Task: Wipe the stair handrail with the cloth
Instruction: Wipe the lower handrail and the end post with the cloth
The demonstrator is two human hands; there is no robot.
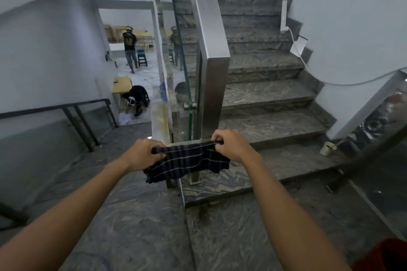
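Head view: one cloth (187,160), dark with thin pale stripes, hangs stretched between two hands just in front of the post at the foot of the stair handrail (207,17). The left hand (143,154) has its grip closed on the cloth's top corner at 9 o'clock; the right hand (231,145) pinches the opposite corner at 3 o'clock. The cloth sags in soft folds, so it looks light and limp, and would likely handle best bunched or folded into one palm. The single steel handrail rises toward 12 o'clock, stiff, smooth and probably slippery. The cloth has not yet touched it. Two people are visible beyond the doorway at 10 o'clock.
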